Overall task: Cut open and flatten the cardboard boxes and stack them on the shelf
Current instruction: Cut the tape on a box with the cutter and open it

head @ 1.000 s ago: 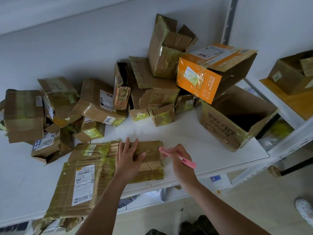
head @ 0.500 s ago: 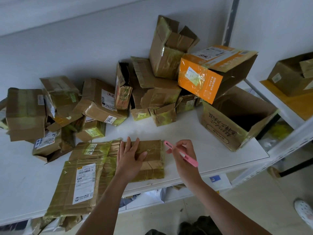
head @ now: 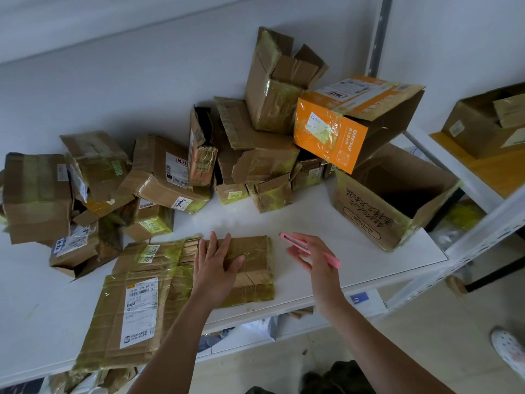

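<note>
Cardboard, flattened, 2 pieces, nearest item: small flattened box (head: 250, 268) lying at the shelf's front edge, overlapping a larger flattened sheet (head: 127, 317) that overhangs that edge on my left. My left hand (head: 216, 268) rests flat on the small one, fingers straight, pinning it. My right hand (head: 312, 260) is just beside its right edge, fingers loosely extended, pink cutter (head: 309, 250) held across them. Handling, judged: light, creased, limp along folds; glossy tape likely slick, so take hold at bare cardboard edges. White shelf board (head: 326, 223): open strip between flats and pile, room to slide. Far: unflattened boxes heaped against the wall, orange box (head: 335, 137) perched atop, open brown box (head: 392, 200) near the right edge.
</note>
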`<state>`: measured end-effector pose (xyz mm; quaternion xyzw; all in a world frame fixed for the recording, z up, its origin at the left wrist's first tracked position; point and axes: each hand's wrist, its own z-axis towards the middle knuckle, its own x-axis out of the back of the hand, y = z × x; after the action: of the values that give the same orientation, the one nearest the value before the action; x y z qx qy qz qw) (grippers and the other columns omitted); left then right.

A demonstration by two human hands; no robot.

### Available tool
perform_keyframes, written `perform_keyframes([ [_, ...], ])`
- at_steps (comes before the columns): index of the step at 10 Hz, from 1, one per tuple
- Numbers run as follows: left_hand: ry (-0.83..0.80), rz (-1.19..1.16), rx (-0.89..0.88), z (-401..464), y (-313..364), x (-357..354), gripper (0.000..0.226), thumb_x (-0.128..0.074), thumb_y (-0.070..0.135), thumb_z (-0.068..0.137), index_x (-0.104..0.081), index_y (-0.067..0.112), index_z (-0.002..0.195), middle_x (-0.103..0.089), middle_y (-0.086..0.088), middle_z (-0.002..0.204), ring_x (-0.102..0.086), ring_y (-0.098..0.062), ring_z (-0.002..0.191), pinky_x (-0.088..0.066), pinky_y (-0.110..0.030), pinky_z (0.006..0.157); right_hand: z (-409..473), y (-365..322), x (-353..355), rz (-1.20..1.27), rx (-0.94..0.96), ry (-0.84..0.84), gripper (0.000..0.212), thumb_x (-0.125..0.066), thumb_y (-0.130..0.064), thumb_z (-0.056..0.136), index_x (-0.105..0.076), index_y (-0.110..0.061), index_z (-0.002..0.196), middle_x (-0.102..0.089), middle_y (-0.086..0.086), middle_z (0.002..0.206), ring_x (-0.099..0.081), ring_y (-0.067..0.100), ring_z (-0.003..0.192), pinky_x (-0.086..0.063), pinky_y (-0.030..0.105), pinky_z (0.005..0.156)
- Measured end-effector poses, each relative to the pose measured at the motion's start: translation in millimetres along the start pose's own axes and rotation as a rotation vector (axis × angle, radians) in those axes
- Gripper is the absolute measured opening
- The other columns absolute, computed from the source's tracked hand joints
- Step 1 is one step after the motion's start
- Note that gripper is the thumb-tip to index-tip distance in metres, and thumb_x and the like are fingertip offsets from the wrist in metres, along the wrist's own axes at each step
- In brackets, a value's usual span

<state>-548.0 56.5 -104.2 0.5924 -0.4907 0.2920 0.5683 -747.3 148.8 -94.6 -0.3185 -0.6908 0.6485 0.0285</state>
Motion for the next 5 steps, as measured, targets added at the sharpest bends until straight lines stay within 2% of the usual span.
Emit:
perform_keyframes([
  [1,-0.003,-0.004,-0.001,0.3,-0.2,-0.1,0.065,-0.040,0.055,0.098,-0.014,0.038,0.154,0.007,0.004,0.164,0.018,-0.018,0.149,0.011,-0.036,0.119,2.4,0.3,1.1,0.006,-0.041,0.013,0.026,-0.046,-0.005,0.102,-0.071,-0.013,0.100,-0.074,0.010,0.105,-0.071,0.022,0.092,-0.057,0.033,0.091],
  [3,-0.008,-0.004,0.005,0.6,-0.6,0.3,0.065,-0.040,0.056,0.098,-0.014,0.039,0.154,0.007,0.004,0.164,0.018,-0.018,0.149,0.011,-0.036,0.118,0.5,5.8,1.9,-0.001,-0.036,0.029,0.011,-0.060,-0.015,0.094,-0.071,-0.013,0.096,-0.074,0.004,0.088,-0.069,0.021,0.088,-0.050,0.051,0.100],
  [4,-0.008,-0.013,0.001,1.2,-0.5,0.2,0.065,-0.040,0.056,0.097,-0.015,0.039,0.154,0.008,0.005,0.164,0.019,-0.017,0.149,0.012,-0.035,0.118,0.6,7.5,3.9,-0.028,0.004,0.042,0.019,-0.065,-0.028,0.086,-0.068,-0.010,0.091,-0.070,0.004,0.076,-0.066,0.022,0.084,-0.048,0.056,0.100],
  [5,-0.006,-0.006,-0.001,0.8,-0.8,-0.2,0.065,-0.040,0.056,0.097,-0.014,0.038,0.154,0.008,0.004,0.164,0.018,-0.018,0.149,0.013,-0.035,0.118,0.7,11.1,4.4,-0.047,0.012,0.027,0.018,-0.064,-0.026,0.091,-0.061,-0.009,0.088,-0.069,0.006,0.075,-0.065,0.026,0.084,-0.046,0.059,0.100],
])
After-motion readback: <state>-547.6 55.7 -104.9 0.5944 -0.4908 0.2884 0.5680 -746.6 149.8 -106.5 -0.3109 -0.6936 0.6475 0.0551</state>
